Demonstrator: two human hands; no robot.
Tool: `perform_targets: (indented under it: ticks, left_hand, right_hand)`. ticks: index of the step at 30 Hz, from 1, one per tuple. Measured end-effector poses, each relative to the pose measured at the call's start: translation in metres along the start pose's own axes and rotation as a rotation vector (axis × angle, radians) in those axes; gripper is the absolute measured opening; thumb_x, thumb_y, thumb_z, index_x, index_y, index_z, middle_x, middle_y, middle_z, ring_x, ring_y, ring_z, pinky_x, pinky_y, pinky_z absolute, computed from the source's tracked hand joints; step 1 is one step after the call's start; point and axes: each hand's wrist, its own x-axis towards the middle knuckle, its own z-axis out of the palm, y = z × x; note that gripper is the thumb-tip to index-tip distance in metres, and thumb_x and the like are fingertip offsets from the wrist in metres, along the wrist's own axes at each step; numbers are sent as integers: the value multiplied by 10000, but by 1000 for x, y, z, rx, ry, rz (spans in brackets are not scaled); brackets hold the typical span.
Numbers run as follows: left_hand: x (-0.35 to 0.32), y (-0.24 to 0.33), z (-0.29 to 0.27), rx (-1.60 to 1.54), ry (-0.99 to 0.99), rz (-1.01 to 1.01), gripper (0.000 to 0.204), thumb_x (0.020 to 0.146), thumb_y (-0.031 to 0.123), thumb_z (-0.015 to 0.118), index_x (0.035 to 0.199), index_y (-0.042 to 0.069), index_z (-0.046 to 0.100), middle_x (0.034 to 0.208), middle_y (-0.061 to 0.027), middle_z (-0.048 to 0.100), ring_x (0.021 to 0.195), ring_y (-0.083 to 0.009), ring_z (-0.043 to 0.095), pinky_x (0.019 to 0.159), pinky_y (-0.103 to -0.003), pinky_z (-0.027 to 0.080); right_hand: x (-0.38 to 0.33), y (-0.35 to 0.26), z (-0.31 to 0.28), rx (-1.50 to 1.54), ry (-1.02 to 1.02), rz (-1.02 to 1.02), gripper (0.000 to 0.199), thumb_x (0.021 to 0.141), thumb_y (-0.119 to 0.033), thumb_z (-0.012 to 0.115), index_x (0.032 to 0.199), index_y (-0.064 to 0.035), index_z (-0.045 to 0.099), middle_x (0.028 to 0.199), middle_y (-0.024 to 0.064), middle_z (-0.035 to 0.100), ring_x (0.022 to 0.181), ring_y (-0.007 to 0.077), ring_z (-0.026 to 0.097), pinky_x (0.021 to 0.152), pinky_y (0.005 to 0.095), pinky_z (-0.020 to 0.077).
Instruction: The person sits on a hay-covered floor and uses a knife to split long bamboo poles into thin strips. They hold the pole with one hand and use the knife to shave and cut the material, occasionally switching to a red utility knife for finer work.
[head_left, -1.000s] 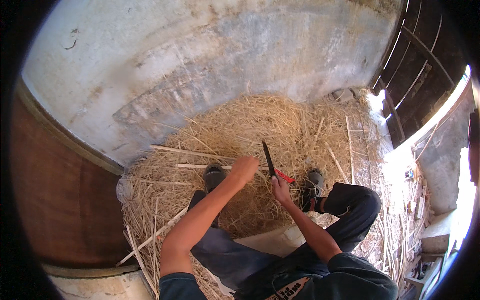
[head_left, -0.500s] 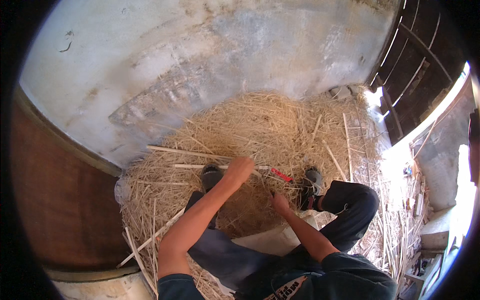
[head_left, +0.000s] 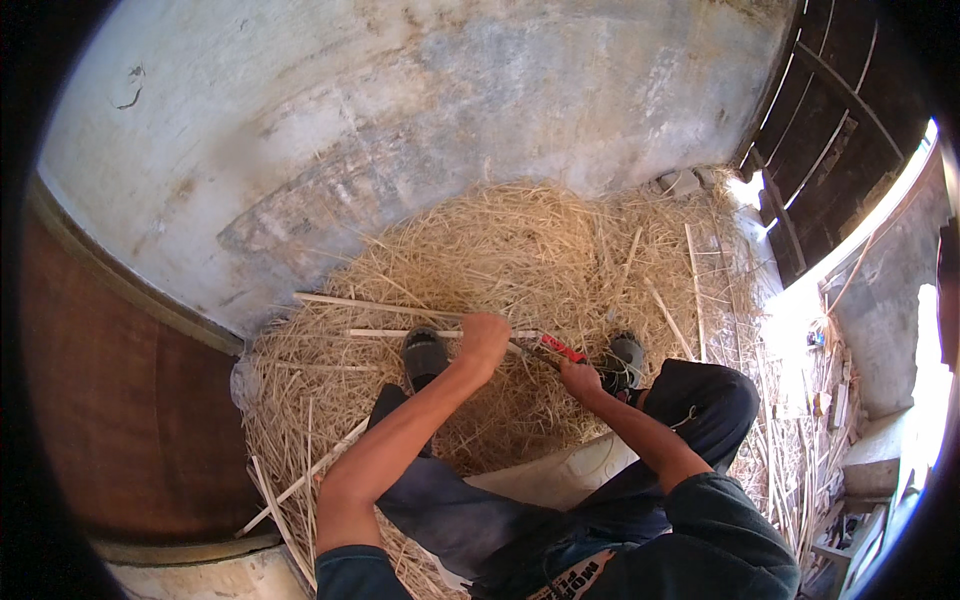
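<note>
My left hand is closed around a long pale stick that lies level and points left over the straw. Just to its right, my right hand grips a knife with a red handle; its dark blade runs toward the left hand and lies against the stick. A second pale stick lies just beyond the first. Both hands are over a big heap of straw-like shavings, between my two grey shoes.
A curved grey concrete wall rises behind the heap. A brown wall is at the left. A white bucket-like seat shows under my legs. Loose sticks lie at the right near a dark wooden door.
The knife stood raised a second ago; my right hand has brought it down flat against the stick. My left hand stays on the stick.
</note>
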Motion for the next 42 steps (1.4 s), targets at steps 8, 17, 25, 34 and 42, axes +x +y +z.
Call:
perform_targets:
  ticks: [8,17,25,34,42]
  left_hand:
    - [28,-2,33,-235,-395,67,199,840,113,727,667,48,654,612,-105,518,481,-195,433,475,-406,381]
    - [25,-21,33,-118,-727,227,139,857,72,688,766,-32,712,689,-188,601,494,-247,451,487,-437,388]
    - [-134,-13,-38,-476,12,-64,220,956,94,610,1071,-90,571,681,-186,633,558,-338,633,458,-488,475]
    - [-196,36,-77,-713,402,-426,247,1066,273,484,1102,29,467,680,-162,596,580,-373,631,495,-487,461]
    - [-180,73,-66,-1217,365,-580,317,1078,332,430,1043,20,470,693,-252,615,671,-497,621,577,-565,459]
  right_hand:
    - [-14,-7,32,771,-139,190,450,1006,-437,557,977,1,657,774,119,675,617,226,661,537,398,496]
    - [-19,-48,28,794,74,102,398,965,-376,596,1014,14,654,675,128,599,615,254,617,594,422,491]
    - [2,-41,-84,731,263,-109,318,942,-299,605,1009,10,631,691,169,604,654,317,620,632,426,482]
    - [20,-50,-236,817,112,-266,376,962,-377,632,884,-9,646,626,114,622,563,290,611,590,421,488]
    - [-27,-66,-322,182,389,-453,506,991,-465,565,1140,18,594,643,218,613,605,417,637,606,509,510]
